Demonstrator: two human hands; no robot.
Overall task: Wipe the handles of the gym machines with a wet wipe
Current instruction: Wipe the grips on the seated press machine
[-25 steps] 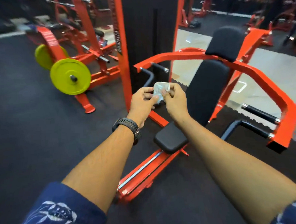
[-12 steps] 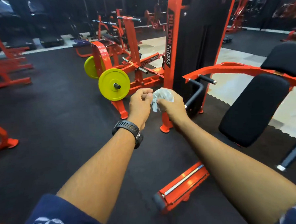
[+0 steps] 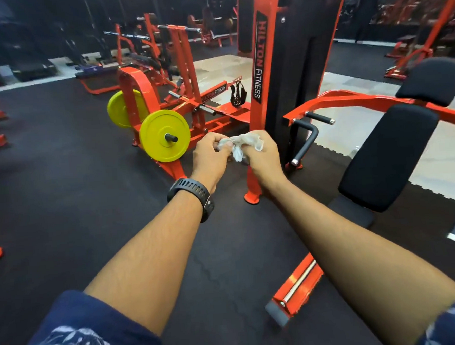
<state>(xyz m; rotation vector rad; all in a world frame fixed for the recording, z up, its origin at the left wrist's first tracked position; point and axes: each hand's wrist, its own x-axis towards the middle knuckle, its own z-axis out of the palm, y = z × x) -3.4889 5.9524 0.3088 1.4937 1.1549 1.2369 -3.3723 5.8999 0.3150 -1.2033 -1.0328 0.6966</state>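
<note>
Together, left hand (image 3: 211, 157) and right hand (image 3: 264, 161) pinch the crumpled wet wipe (image 3: 242, 143), partly hidden.

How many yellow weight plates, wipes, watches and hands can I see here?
yellow plates: 2
wipe: 1
watch: 1
hands, left hand and right hand, both holding the wipe: 2
Total: 6

one head-worn camera faces forward and down. left hand (image 3: 211, 157) and right hand (image 3: 264, 157) sit close ahead, orange machine (image 3: 264, 65) at 1 o'clock.
</note>
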